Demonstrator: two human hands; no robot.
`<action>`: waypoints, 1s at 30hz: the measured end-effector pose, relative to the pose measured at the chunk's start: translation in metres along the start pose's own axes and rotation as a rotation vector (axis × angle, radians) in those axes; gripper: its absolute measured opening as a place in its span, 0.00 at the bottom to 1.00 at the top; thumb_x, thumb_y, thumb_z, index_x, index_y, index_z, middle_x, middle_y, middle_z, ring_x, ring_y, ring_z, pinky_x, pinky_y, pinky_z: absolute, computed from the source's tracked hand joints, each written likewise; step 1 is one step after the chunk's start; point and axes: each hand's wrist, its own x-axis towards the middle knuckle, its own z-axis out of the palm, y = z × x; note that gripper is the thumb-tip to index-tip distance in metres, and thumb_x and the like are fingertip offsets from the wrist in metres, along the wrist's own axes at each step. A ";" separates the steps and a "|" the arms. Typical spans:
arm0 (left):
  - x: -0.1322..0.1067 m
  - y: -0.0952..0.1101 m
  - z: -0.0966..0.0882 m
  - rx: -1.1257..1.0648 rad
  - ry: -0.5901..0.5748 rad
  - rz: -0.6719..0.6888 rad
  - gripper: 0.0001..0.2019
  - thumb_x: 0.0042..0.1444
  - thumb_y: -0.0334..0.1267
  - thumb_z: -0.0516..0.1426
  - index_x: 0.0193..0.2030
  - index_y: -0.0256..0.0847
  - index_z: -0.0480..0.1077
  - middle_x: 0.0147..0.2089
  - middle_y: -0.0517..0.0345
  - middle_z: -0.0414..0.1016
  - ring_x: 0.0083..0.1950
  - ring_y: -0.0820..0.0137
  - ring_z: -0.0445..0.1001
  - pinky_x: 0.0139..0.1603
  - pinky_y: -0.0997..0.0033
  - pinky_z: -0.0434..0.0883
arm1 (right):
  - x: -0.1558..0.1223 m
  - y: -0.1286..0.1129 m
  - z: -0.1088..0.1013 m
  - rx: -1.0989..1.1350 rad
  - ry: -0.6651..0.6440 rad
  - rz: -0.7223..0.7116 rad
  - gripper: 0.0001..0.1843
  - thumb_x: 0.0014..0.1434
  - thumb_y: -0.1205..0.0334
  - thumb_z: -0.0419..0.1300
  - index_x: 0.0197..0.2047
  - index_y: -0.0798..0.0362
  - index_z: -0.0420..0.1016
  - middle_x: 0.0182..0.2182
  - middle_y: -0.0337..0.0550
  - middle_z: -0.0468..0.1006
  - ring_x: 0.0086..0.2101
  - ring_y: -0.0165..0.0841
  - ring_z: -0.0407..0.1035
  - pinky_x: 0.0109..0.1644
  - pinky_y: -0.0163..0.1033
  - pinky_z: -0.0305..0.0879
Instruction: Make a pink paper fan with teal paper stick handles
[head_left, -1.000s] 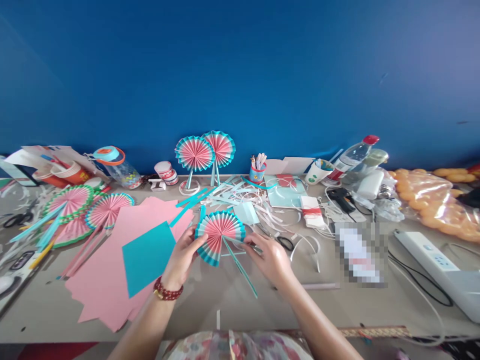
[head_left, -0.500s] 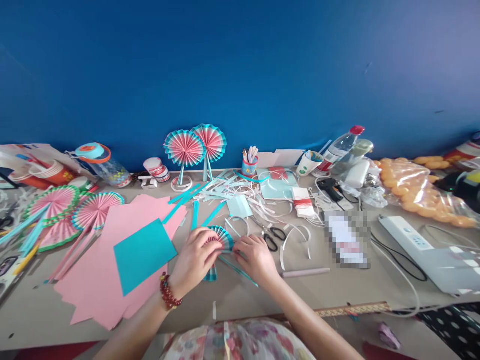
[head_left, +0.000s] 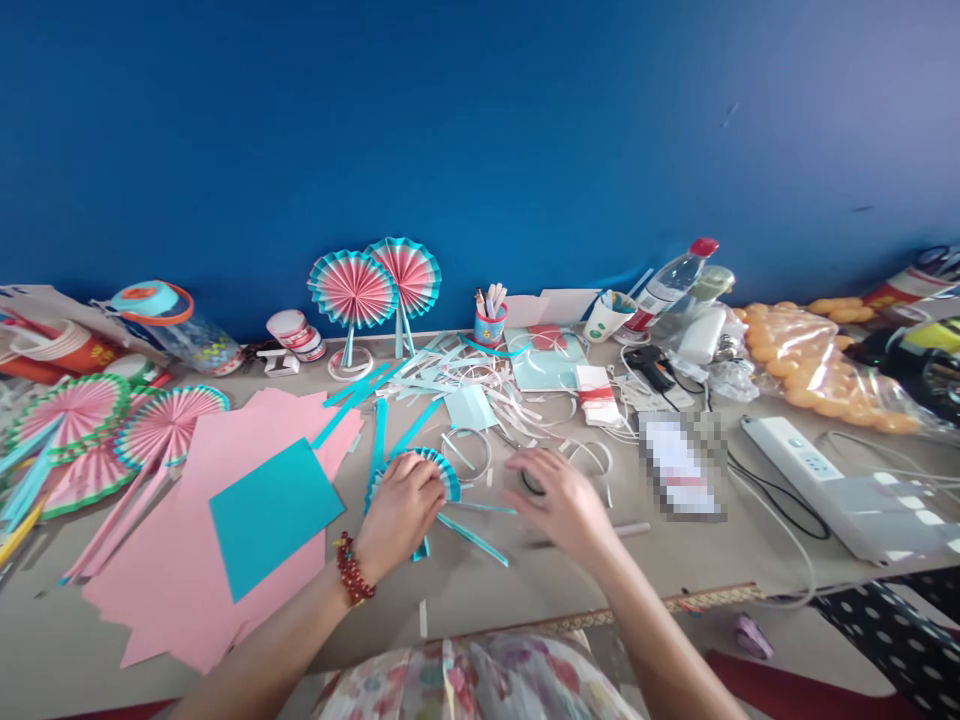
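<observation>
Bunched fingers of my left hand (head_left: pixel 405 508) press down on a pleated teal-and-pink paper fan (head_left: pixel 448 474), covering most of it. Thin teal strips (head_left: pixel 476 542) stick out to the right from beneath it. My right hand (head_left: pixel 564 508), slightly blurred, is over a pair of scissors (head_left: pixel 532 485); its fingers are apart, and much of the black handles is hidden under them. Whether they touch the scissors I cannot tell. A pale stick (head_left: pixel 632 528) lies just right of that hand. Beyond the fan is a roll of clear tape (head_left: pixel 466 455).
Left of my hands, a teal square (head_left: pixel 277 520) rests on pink sheets (head_left: pixel 161 540). Finished fans (head_left: pixel 352 290) stand against the blue wall. Paper scraps (head_left: pixel 427 375), a pen cup (head_left: pixel 490 325), a glue gun (head_left: pixel 651 368) and a power strip (head_left: pixel 795 452) are spread around.
My right hand has left the fan and moved right, over the scissors. My left hand stays on the fan, now covering more of it. The view has shifted slightly.
</observation>
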 end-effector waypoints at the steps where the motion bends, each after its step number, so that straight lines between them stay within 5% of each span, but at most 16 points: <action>1: 0.000 0.000 0.000 0.005 -0.003 0.001 0.08 0.66 0.33 0.52 0.37 0.41 0.70 0.40 0.55 0.69 0.48 0.61 0.65 0.53 0.54 0.65 | -0.002 0.007 -0.011 -0.015 0.057 0.033 0.09 0.63 0.56 0.60 0.44 0.50 0.74 0.42 0.47 0.79 0.44 0.41 0.72 0.49 0.44 0.66; 6: 0.001 -0.001 -0.001 -0.024 0.000 0.010 0.09 0.67 0.32 0.51 0.36 0.41 0.69 0.40 0.55 0.69 0.48 0.61 0.65 0.52 0.55 0.65 | -0.016 0.020 -0.031 -0.006 0.065 0.040 0.09 0.64 0.56 0.59 0.44 0.50 0.75 0.41 0.47 0.79 0.43 0.40 0.73 0.47 0.43 0.68; 13: -0.001 -0.002 -0.001 -0.042 0.010 0.007 0.08 0.66 0.32 0.52 0.35 0.41 0.69 0.40 0.56 0.70 0.48 0.62 0.67 0.51 0.57 0.67 | -0.014 -0.013 0.030 -0.024 -0.156 -0.070 0.04 0.61 0.62 0.63 0.40 0.52 0.76 0.37 0.45 0.79 0.40 0.38 0.70 0.46 0.42 0.65; 17: -0.003 -0.002 -0.002 -0.038 0.013 0.013 0.09 0.67 0.33 0.51 0.35 0.41 0.69 0.40 0.55 0.70 0.48 0.62 0.67 0.52 0.57 0.67 | -0.005 -0.017 0.041 -0.057 -0.186 -0.100 0.06 0.62 0.66 0.60 0.31 0.52 0.74 0.31 0.43 0.78 0.36 0.37 0.69 0.42 0.40 0.60; 21: -0.006 -0.004 -0.001 -0.026 0.038 0.043 0.11 0.68 0.34 0.49 0.35 0.42 0.70 0.40 0.55 0.71 0.48 0.62 0.68 0.54 0.56 0.66 | -0.005 -0.019 0.041 -0.040 -0.196 -0.126 0.08 0.61 0.66 0.59 0.29 0.52 0.74 0.28 0.41 0.77 0.34 0.35 0.68 0.39 0.39 0.59; 25: -0.007 -0.005 0.000 -0.014 0.033 0.033 0.11 0.68 0.34 0.49 0.35 0.42 0.70 0.39 0.55 0.71 0.47 0.62 0.68 0.52 0.57 0.67 | -0.014 -0.019 0.035 -0.007 -0.164 -0.075 0.09 0.62 0.55 0.62 0.35 0.51 0.77 0.31 0.43 0.79 0.36 0.37 0.70 0.42 0.40 0.62; 30: -0.008 -0.007 0.002 -0.039 0.009 0.029 0.09 0.67 0.32 0.51 0.36 0.42 0.70 0.41 0.55 0.70 0.48 0.62 0.67 0.50 0.59 0.67 | -0.023 0.014 0.000 -0.012 0.018 0.032 0.10 0.67 0.61 0.55 0.42 0.50 0.78 0.38 0.45 0.81 0.39 0.36 0.72 0.46 0.41 0.66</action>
